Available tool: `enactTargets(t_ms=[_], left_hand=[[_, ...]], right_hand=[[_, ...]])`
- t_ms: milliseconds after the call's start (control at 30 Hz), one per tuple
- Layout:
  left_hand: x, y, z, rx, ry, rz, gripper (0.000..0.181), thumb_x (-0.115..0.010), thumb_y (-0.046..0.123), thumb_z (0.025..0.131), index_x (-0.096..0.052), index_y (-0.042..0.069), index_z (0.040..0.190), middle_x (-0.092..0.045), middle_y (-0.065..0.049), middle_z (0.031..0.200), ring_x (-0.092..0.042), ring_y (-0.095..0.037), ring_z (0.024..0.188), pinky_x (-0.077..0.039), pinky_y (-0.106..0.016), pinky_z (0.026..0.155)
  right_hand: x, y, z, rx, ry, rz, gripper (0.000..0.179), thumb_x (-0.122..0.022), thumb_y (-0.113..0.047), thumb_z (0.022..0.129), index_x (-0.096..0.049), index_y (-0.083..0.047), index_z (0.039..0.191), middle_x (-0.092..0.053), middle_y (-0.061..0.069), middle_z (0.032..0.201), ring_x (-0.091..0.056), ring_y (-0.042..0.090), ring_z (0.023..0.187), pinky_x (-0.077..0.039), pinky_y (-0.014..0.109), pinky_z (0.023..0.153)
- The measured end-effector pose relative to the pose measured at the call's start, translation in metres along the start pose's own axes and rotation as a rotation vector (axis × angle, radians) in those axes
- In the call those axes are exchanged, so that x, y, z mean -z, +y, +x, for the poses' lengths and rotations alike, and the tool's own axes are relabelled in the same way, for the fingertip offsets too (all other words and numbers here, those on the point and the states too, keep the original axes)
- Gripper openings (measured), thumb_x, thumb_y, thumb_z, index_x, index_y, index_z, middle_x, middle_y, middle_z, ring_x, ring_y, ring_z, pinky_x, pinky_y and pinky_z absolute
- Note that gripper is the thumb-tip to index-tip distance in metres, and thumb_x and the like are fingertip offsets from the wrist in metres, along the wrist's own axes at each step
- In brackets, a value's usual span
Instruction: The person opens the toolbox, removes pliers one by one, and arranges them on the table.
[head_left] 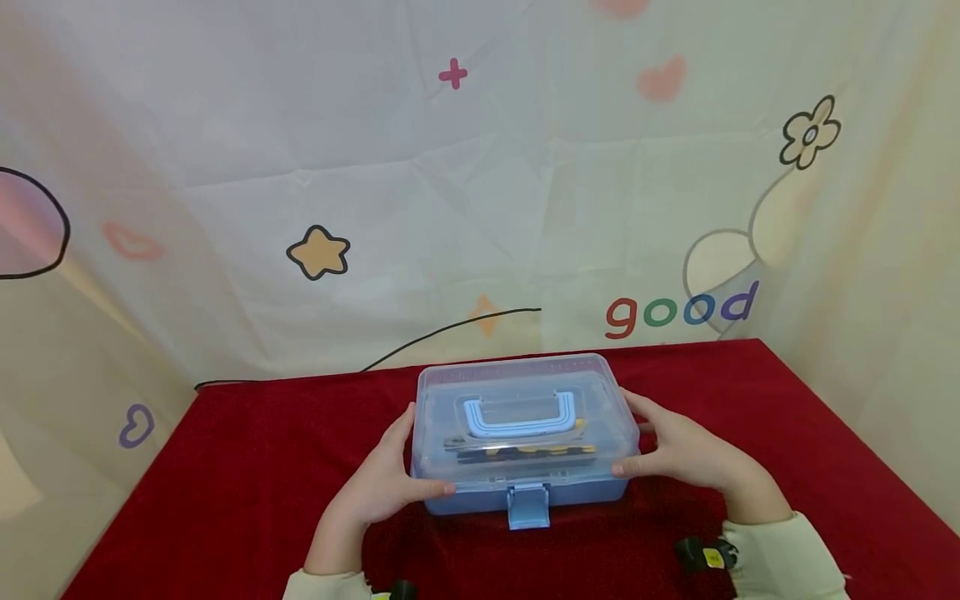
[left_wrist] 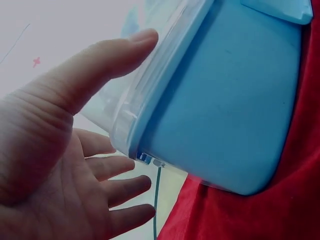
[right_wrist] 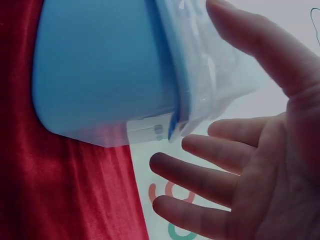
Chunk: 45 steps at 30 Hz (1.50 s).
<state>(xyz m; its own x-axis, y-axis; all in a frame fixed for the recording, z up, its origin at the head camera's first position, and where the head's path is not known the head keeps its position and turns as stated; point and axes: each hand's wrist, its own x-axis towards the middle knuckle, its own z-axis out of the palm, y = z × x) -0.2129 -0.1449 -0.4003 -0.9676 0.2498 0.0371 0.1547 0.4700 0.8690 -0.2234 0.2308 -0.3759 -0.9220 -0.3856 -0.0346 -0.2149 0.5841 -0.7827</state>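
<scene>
In the frame's lower centre, a plastic box [head_left: 540,468] sits between left hand [head_left: 381,479] and right hand [head_left: 688,452], both spread wide; I'd guess it's light, stiff, slippery, best gripped by both ends.

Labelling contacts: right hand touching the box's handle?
Apart. The head view shows a stretch of clear lid between the right hand and the handle.
</scene>
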Motion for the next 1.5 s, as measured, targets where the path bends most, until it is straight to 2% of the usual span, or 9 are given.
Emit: enactTargets(t_ms=[133, 300, 400, 600, 800, 1133, 1500], left_hand=[[0.000, -0.003, 0.001, 0.012, -0.008, 0.009, 0.112, -0.087, 0.031, 0.062, -0.019, 0.022, 0.151, -0.034, -0.005, 0.147, -0.034, -0.027, 0.132, -0.037, -0.057, 0.106], [0.001, -0.006, 0.002, -0.028, -0.077, -0.046, 0.108, -0.086, 0.024, 0.064, -0.020, 0.031, 0.149, -0.044, 0.001, 0.137, -0.040, -0.022, 0.125, -0.041, -0.050, 0.104], [0.002, -0.007, 0.002, -0.043, -0.101, -0.058, 0.108, -0.086, 0.022, 0.064, -0.019, 0.033, 0.148, -0.045, 0.002, 0.135, -0.042, -0.021, 0.123, -0.043, -0.048, 0.103], [0.002, -0.006, 0.001, -0.014, -0.072, -0.022, 0.108, -0.087, 0.025, 0.063, -0.021, 0.033, 0.148, -0.048, 0.002, 0.134, -0.045, -0.021, 0.120, -0.045, -0.049, 0.100], [0.001, -0.005, 0.001, -0.023, -0.046, 0.003, 0.107, -0.087, 0.028, 0.062, -0.023, 0.034, 0.148, -0.051, 0.003, 0.131, -0.049, -0.021, 0.116, -0.046, -0.049, 0.098], [0.001, -0.004, -0.001, 0.003, 0.001, 0.021, 0.108, -0.087, 0.030, 0.061, -0.025, 0.027, 0.149, -0.051, 0.000, 0.134, -0.048, -0.022, 0.117, -0.048, -0.048, 0.095], [0.003, 0.001, -0.002, -0.005, 0.029, -0.012, 0.099, -0.086, 0.029, 0.065, -0.031, 0.031, 0.147, -0.056, 0.002, 0.128, -0.051, -0.020, 0.112, -0.051, -0.044, 0.092]], right_hand=[[0.000, 0.003, 0.002, 0.012, -0.029, -0.001, 0.096, -0.079, -0.033, 0.073, -0.024, -0.010, 0.148, -0.056, 0.013, 0.125, -0.053, 0.030, 0.112, -0.057, 0.038, 0.079], [-0.001, 0.006, 0.004, 0.016, -0.054, -0.013, 0.092, -0.080, -0.032, 0.071, -0.030, -0.010, 0.145, -0.058, 0.009, 0.121, -0.053, 0.026, 0.108, -0.055, 0.036, 0.082], [-0.003, 0.008, 0.004, 0.028, -0.076, -0.020, 0.090, -0.080, -0.033, 0.071, -0.032, -0.012, 0.144, -0.058, 0.008, 0.122, -0.053, 0.026, 0.109, -0.054, 0.038, 0.085], [-0.005, 0.008, 0.005, 0.028, -0.059, -0.061, 0.087, -0.079, -0.037, 0.073, -0.035, -0.011, 0.143, -0.060, 0.007, 0.121, -0.054, 0.025, 0.108, -0.053, 0.042, 0.087], [-0.003, 0.002, 0.003, 0.001, -0.012, -0.116, 0.084, -0.077, -0.041, 0.074, -0.040, -0.009, 0.141, -0.063, 0.005, 0.118, -0.055, 0.025, 0.109, -0.052, 0.048, 0.089], [-0.003, -0.003, 0.001, -0.001, 0.032, -0.160, 0.082, -0.076, -0.044, 0.075, -0.042, -0.009, 0.140, -0.063, 0.006, 0.119, -0.055, 0.027, 0.112, -0.055, 0.045, 0.086], [-0.001, -0.008, -0.002, 0.009, 0.089, -0.132, 0.079, -0.074, -0.044, 0.076, -0.043, -0.008, 0.140, -0.062, 0.012, 0.122, -0.059, 0.028, 0.108, -0.058, 0.040, 0.078]])
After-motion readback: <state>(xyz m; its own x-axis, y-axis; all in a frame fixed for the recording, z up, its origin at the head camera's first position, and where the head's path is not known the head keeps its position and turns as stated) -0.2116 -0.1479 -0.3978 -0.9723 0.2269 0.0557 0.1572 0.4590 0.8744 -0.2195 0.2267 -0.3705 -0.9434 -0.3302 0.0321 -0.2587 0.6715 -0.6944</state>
